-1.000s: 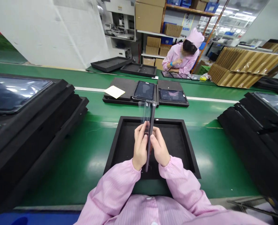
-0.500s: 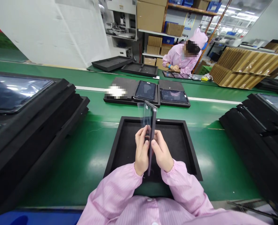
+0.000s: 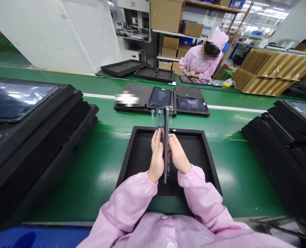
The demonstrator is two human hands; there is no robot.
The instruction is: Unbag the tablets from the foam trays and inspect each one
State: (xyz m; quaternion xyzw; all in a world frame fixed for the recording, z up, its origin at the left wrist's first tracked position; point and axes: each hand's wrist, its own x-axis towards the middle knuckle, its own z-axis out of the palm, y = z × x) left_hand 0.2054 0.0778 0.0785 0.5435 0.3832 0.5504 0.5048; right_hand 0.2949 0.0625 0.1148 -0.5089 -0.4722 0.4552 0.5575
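A thin tablet (image 3: 166, 148) stands on edge between my two palms, seen almost edge-on, with clear film showing at its top on both sides. My left hand (image 3: 157, 156) lies along its left face, fingers extended upward. Against its right face presses my right hand (image 3: 179, 154), and its fingertips are partly hidden behind the tablet edge. Together the hands hold the tablet upright above a black foam tray (image 3: 212, 165) on the green table.
Stacked black foam trays with tablets rise at the left (image 3: 39, 151) and right (image 3: 279, 155). Beyond the tray lie two tablets (image 3: 160, 97) (image 3: 191, 103) in foam holders. Across the table a person in pink (image 3: 201, 62) leans over several devices, near cardboard dividers (image 3: 271, 72).
The tablet has turned more edge-on to me and risen slightly. My hands have slid up along its faces, and film now shows on its right side too.
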